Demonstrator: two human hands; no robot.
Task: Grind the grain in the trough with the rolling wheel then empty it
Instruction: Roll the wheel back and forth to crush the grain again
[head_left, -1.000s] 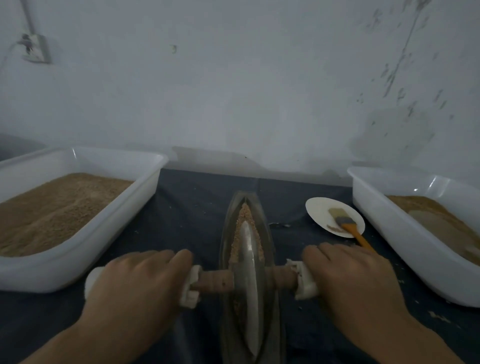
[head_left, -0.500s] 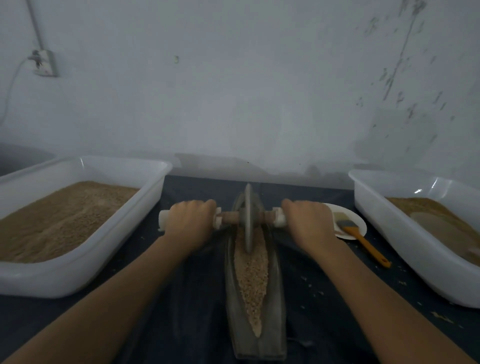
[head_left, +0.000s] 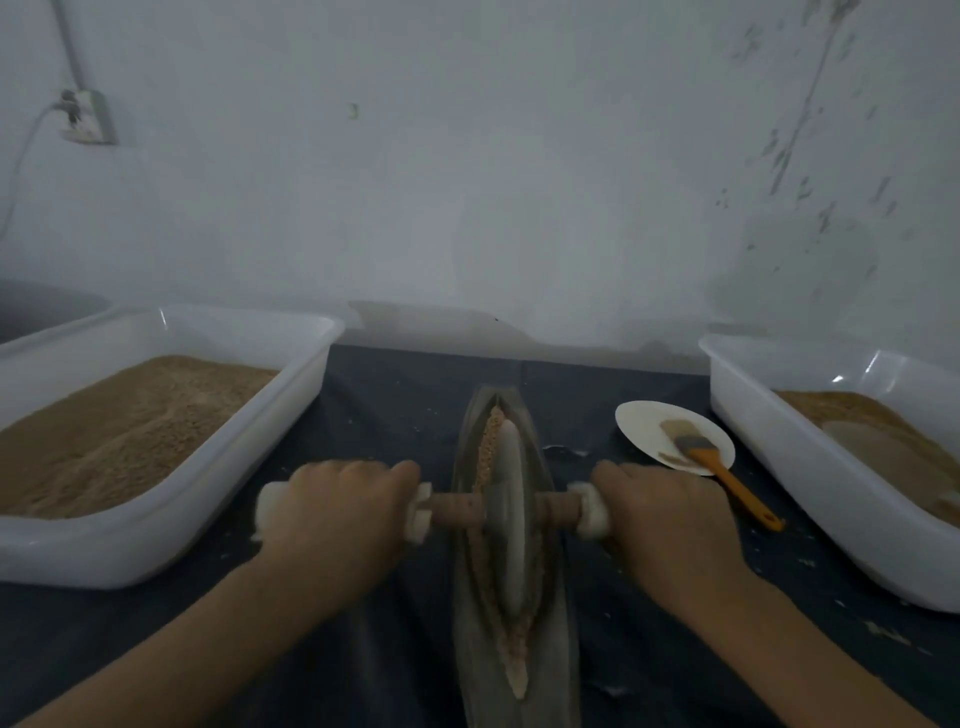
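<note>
Gripping fingers (head_left: 363, 470): those of the left hand (head_left: 337, 512) curl over the white-wrapped left end of the axle; those of the right hand (head_left: 665, 512) curl the same way round the right end, knuckles up.
Axle (head_left: 454, 509): a wooden rod, level across the trough, bare wood showing between each hand and the wheel.
Rolling wheel (head_left: 506, 514): a grey disc standing on edge midway between the two hands, its rim down in the groove about the middle of the trough's length; it is blurred.
Trough (head_left: 558, 649): a long, boat-shaped dark vessel running away from the person, pointed at the far end.
Grain (head_left: 485, 447): tan, lying along the groove both beyond the wheel and nearer than it.
Bench (head_left: 395, 395): covered with a dark cloth, specked with pale crumbs.
Left tub (head_left: 218, 499): white plastic, heaped with brown grain, left of the left hand.
Right tub (head_left: 779, 457): white plastic, holding brown material, at the right edge.
Plate (head_left: 644, 423): small, white, between trough and right tub, just beyond the right hand.
Brush (head_left: 722, 467): orange handle, bristles on the plate.
Wall (head_left: 519, 182): pale, scuffed at the right, with a socket (head_left: 85, 117) and cable at upper left.
</note>
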